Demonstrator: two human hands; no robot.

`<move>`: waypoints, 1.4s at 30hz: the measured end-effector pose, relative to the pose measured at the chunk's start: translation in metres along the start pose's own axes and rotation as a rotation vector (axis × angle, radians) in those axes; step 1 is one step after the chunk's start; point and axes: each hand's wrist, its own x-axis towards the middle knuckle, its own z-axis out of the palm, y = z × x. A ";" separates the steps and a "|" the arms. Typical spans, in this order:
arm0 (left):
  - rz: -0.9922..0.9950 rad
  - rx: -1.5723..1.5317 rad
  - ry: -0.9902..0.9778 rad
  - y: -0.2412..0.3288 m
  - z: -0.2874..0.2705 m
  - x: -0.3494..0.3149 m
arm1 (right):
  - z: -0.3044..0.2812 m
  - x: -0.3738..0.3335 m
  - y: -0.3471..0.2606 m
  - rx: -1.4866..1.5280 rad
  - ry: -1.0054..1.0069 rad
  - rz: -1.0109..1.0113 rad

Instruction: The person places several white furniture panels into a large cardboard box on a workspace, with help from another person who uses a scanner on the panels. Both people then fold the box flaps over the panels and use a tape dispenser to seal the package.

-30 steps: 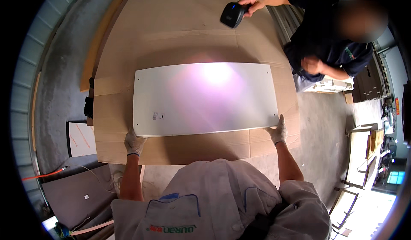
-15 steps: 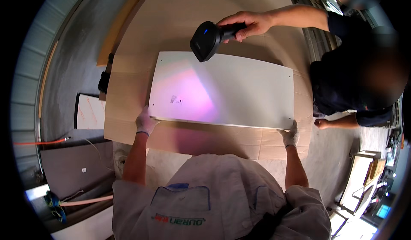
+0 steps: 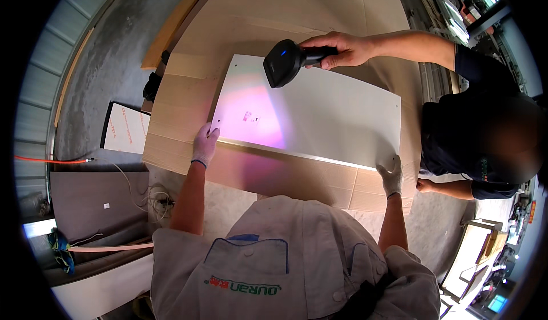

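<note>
White panel [image 3: 337,112] lies on the cardboard [image 3: 274,171], slightly skewed in view, its right end nearer the wearer. Left hand [image 3: 205,144], gloved, is at the near left corner; right hand [image 3: 391,175], also gloved, is at the near right corner, thumb and fingers spread around it. For both, cannot tell whether the fingers grasp the panel or merely rest against it. A co-worker's hand [image 3: 342,49] has its fingers wrapped around the handle of a black scanner [image 3: 283,64], held above the panel. Pinkish light covers the label [image 3: 246,116].
</note>
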 end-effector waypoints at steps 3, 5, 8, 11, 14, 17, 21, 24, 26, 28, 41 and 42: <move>-0.086 0.077 0.025 0.006 0.009 -0.001 | -0.002 -0.002 -0.021 0.136 0.003 0.115; -0.054 0.064 0.088 0.003 0.013 0.001 | -0.003 -0.002 -0.028 0.187 -0.015 0.134; -0.082 0.030 0.106 0.000 0.017 0.004 | -0.002 -0.005 -0.043 0.253 0.025 0.107; -0.051 0.048 0.135 0.000 0.019 0.003 | -0.006 -0.009 -0.052 0.234 0.029 0.166; -0.054 0.049 0.160 0.001 0.021 0.001 | -0.005 -0.012 -0.053 0.058 0.082 0.121; -0.050 0.021 0.174 -0.004 0.023 0.003 | -0.003 -0.011 -0.050 -0.060 0.119 0.090; -0.049 0.003 0.194 -0.008 0.024 0.002 | -0.004 -0.012 -0.055 0.087 0.071 0.111; -0.055 0.033 0.203 -0.004 0.024 0.001 | -0.005 -0.014 -0.058 -0.057 0.124 0.081; -0.035 0.015 0.188 0.001 0.025 0.000 | -0.005 -0.013 -0.056 -0.075 0.143 0.080; -0.036 0.010 0.192 0.002 0.025 0.001 | -0.003 -0.012 -0.053 -0.091 0.159 0.078; -0.094 -0.058 0.187 0.010 0.029 0.001 | 0.001 -0.002 -0.037 0.289 0.097 0.116; -0.094 -0.057 0.188 0.008 0.028 0.000 | -0.001 -0.003 -0.041 0.292 0.072 0.134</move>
